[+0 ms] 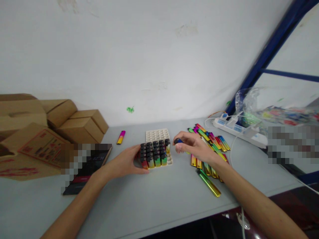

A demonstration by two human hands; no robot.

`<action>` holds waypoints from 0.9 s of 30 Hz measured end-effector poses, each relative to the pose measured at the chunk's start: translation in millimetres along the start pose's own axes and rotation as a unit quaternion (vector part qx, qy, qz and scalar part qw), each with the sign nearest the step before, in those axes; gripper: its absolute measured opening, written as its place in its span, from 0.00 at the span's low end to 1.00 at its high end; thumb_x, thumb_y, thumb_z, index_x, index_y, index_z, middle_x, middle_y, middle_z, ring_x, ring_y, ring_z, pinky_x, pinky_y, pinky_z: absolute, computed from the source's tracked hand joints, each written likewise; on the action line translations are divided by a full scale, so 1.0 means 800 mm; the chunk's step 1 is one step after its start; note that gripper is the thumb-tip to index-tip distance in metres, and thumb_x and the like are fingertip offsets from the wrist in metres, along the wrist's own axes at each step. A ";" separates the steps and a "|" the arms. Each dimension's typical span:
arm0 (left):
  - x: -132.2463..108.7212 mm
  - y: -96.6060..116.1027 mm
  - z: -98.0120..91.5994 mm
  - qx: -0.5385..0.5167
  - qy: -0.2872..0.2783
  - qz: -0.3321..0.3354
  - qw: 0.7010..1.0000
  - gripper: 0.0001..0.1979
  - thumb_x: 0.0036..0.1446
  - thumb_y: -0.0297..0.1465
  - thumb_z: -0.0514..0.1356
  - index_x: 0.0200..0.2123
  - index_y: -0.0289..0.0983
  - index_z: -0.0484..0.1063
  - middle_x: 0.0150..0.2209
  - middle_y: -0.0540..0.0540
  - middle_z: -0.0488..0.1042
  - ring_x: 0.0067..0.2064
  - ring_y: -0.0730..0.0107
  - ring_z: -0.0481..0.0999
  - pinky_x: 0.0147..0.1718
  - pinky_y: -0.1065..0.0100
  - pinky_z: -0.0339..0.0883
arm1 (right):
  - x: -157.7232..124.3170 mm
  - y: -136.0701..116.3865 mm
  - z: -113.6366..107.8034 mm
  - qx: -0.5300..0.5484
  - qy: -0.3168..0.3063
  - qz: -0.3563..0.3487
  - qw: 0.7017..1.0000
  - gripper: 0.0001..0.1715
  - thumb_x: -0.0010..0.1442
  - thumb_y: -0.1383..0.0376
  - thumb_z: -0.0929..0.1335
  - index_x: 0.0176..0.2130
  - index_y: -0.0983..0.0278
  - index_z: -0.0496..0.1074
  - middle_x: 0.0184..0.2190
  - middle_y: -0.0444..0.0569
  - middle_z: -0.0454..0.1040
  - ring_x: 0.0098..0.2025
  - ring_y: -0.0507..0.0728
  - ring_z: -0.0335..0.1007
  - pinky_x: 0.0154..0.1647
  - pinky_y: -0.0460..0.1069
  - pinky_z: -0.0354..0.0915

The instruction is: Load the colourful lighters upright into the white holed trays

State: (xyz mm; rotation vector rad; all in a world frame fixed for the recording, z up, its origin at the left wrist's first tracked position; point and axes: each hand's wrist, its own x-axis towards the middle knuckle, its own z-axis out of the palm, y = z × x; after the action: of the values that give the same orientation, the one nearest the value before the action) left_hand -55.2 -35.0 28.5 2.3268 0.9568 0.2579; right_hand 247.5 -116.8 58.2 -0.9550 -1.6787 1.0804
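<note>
In the head view, several lighters (154, 153) with black tops stand upright in rows in a white holed tray (157, 135). My left hand (126, 161) wraps round the left side of this block, thumb at its front corner and fingers behind. Just right of the rows, my right hand (193, 146) pinches a lighter (178, 141); only its dark top shows, the rest hidden by the fingers. Some holes at the tray's right and back hold nothing. Beyond and under my right wrist lies a loose pile of shiny multicoloured lighters (209, 186).
A single pink-and-yellow lighter (121, 137) lies at the back left. Cardboard boxes (82, 129) and a dark flat item (87, 169) are on the left. A white power strip (240, 132) with cables, a clear plastic bag (276, 111) and a blue frame (267, 49) stand right.
</note>
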 end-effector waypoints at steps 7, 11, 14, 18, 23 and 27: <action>0.001 -0.002 0.000 0.017 -0.001 -0.002 1.000 0.35 0.45 0.46 0.75 0.54 0.39 0.74 0.55 0.40 0.80 0.55 0.46 0.79 0.56 0.55 0.73 | -0.002 0.005 0.009 -0.063 0.033 0.000 0.997 0.20 0.74 0.47 0.63 0.46 0.61 0.69 0.28 0.40 0.65 0.25 0.50 0.57 0.25 0.46 0.55; 0.001 -0.001 0.000 0.011 0.002 0.001 1.000 0.36 0.45 0.46 0.75 0.55 0.39 0.74 0.56 0.41 0.80 0.54 0.47 0.79 0.55 0.55 0.74 | 0.000 0.005 0.011 -0.151 0.106 -0.005 0.983 0.27 0.71 0.42 0.63 0.34 0.61 0.65 0.26 0.40 0.59 0.28 0.51 0.55 0.27 0.47 0.52; 0.001 -0.001 0.000 0.014 0.004 -0.003 1.000 0.35 0.44 0.47 0.75 0.53 0.39 0.75 0.54 0.39 0.81 0.53 0.46 0.79 0.55 0.54 0.74 | 0.002 0.009 0.010 -0.177 0.163 0.000 0.971 0.33 0.69 0.39 0.63 0.25 0.59 0.56 0.23 0.40 0.54 0.26 0.51 0.52 0.27 0.48 0.50; 0.001 0.000 -0.001 0.023 0.004 -0.008 1.000 0.34 0.44 0.48 0.75 0.51 0.38 0.75 0.54 0.38 0.81 0.54 0.44 0.79 0.56 0.53 0.73 | 0.002 0.015 0.006 -0.161 0.188 0.015 0.969 0.29 0.70 0.46 0.63 0.25 0.59 0.56 0.21 0.40 0.55 0.25 0.51 0.52 0.26 0.49 0.49; 0.001 -0.004 0.001 0.015 0.009 -0.001 1.000 0.35 0.44 0.47 0.76 0.53 0.39 0.75 0.54 0.40 0.81 0.54 0.45 0.80 0.55 0.54 0.74 | 0.001 0.020 0.002 -0.136 0.152 0.027 0.979 0.22 0.69 0.54 0.63 0.26 0.59 0.57 0.22 0.39 0.56 0.24 0.51 0.52 0.27 0.48 0.51; 0.001 -0.010 0.003 0.009 0.003 -0.009 1.000 0.35 0.44 0.50 0.75 0.52 0.39 0.76 0.54 0.39 0.81 0.52 0.45 0.80 0.53 0.54 0.74 | 0.002 0.022 0.002 -0.125 0.149 0.027 0.981 0.23 0.70 0.53 0.63 0.26 0.59 0.57 0.22 0.38 0.56 0.24 0.51 0.51 0.26 0.48 0.51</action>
State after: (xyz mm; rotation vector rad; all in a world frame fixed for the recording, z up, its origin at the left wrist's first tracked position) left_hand -58.5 -30.9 21.7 2.3332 0.9862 0.2495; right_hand 247.9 -110.3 42.0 -1.2631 -1.5688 0.7263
